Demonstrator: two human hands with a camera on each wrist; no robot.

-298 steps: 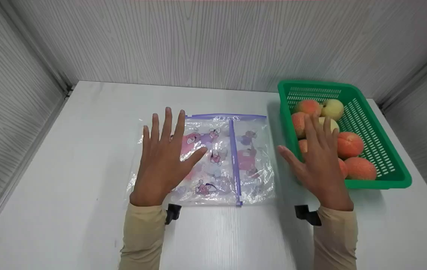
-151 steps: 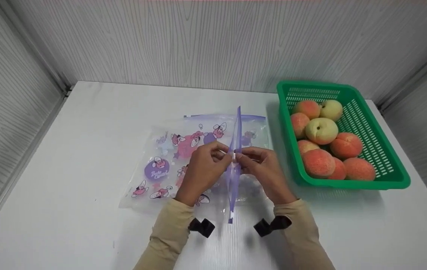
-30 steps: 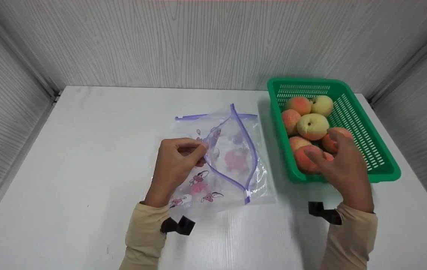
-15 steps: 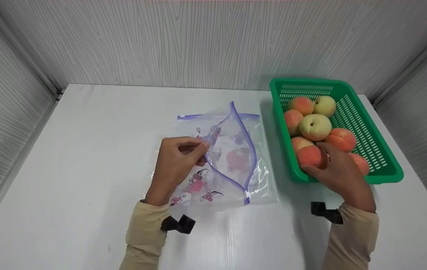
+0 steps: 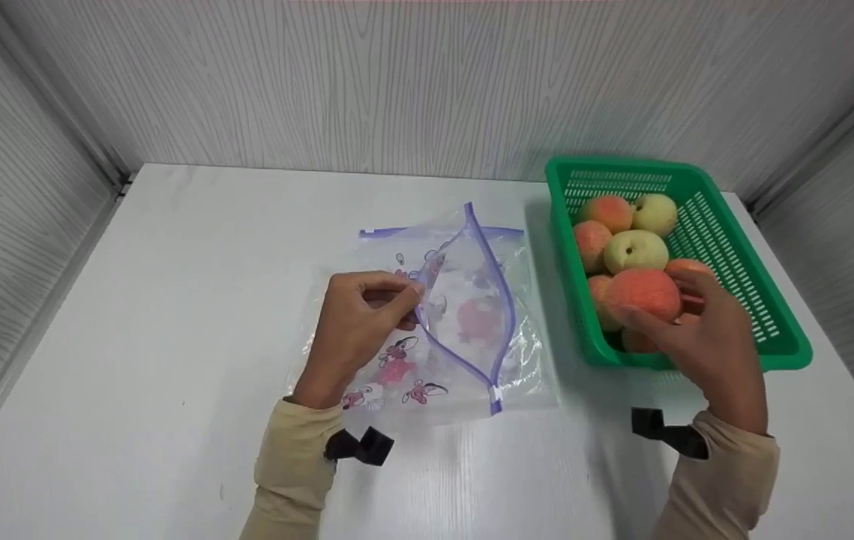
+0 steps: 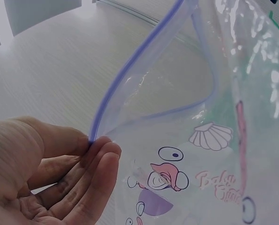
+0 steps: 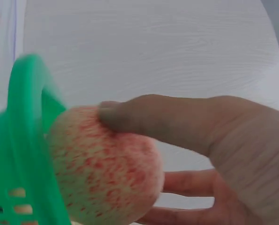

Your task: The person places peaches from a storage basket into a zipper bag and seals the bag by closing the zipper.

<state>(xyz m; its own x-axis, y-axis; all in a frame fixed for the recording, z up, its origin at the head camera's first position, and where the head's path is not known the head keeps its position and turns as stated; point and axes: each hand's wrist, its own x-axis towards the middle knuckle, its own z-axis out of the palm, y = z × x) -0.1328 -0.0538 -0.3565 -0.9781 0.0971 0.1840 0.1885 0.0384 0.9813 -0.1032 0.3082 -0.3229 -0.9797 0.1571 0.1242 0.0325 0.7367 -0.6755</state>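
Note:
My left hand [image 5: 359, 330] pinches the purple-edged lip of a clear zip bag [image 5: 464, 360] between thumb and fingers. The bag's mouth gapes wide, with a white slider at its near end; pink and purple cartoon prints cover it. In the left wrist view the purple zip strip [image 6: 125, 77] runs up from the fingertips. My right hand [image 5: 711, 337] grips a red-orange peach [image 5: 644, 294] above the near end of a green basket [image 5: 771, 300]. The right wrist view shows the thumb over the speckled peach [image 7: 106, 168], beside the basket's rim [image 7: 29, 117].
Several other peaches lie in the basket, among them a pale yellow one [image 5: 636, 251]. A second zip bag with a purple strip [image 5: 389, 232] lies under the gaping one. Grey wood-grain panels [image 5: 337, 90] stand behind and beside the white table [image 5: 194, 330].
Both hands first hovered open, then worked at the bag's zip, which now gapes. My right hand went to the basket, took hold of a peach and raised it; my left kept pinching the lip.

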